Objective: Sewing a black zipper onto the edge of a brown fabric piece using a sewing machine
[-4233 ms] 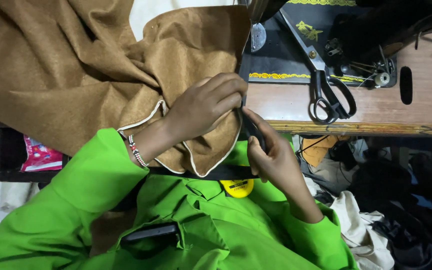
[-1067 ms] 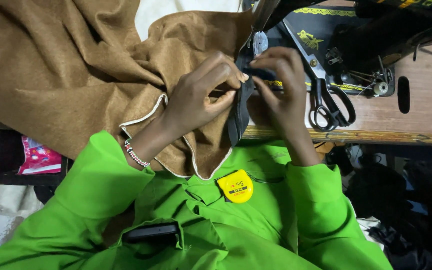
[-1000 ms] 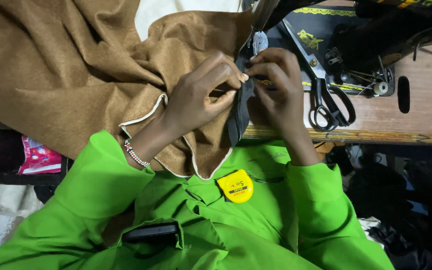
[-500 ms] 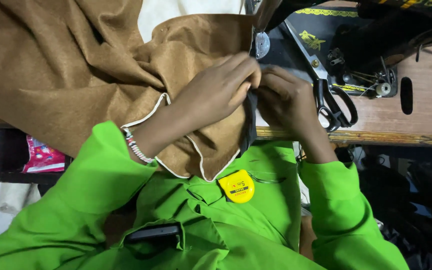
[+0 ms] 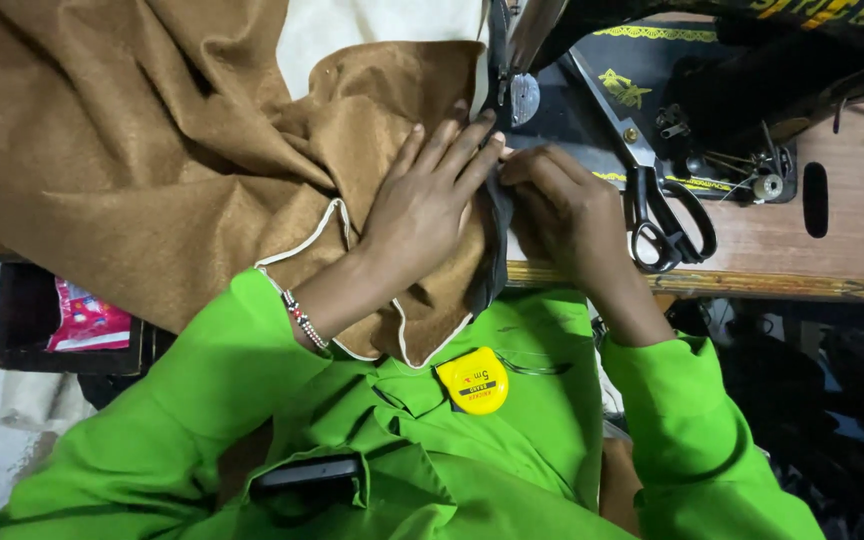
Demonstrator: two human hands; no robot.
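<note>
Nearest, on the lap of the green garment [image 5: 432, 470], lies a dark phone [image 5: 307, 472], and just to its right a yellow round tape measure [image 5: 473, 380]. At the left, below the tabletop's edge, a red and white packet [image 5: 87, 318] sits in a dark box.

Farther out, the left hand [image 5: 420, 200] lies flat on the brown fabric [image 5: 132, 150], its fingers [image 5: 452, 145] spread and straight, pressing the cloth down rather than gripping it. A beaded bracelet [image 5: 304, 320] circles that wrist. The fabric, edged with pale piping, is heaped over the left part of the wooden tabletop [image 5: 832, 250] and hangs over its near edge to the lap.

The right hand [image 5: 567, 205] rests just beside the left, fingers curled and pinching a dark strip of cloth [image 5: 495, 250] along the fabric's right edge.

To the right, black-handled scissors [image 5: 657, 195] lie on the base of the black sewing machine [image 5: 712, 90], whose presser foot stands at the far end, just beyond the fingertips of both hands.
</note>
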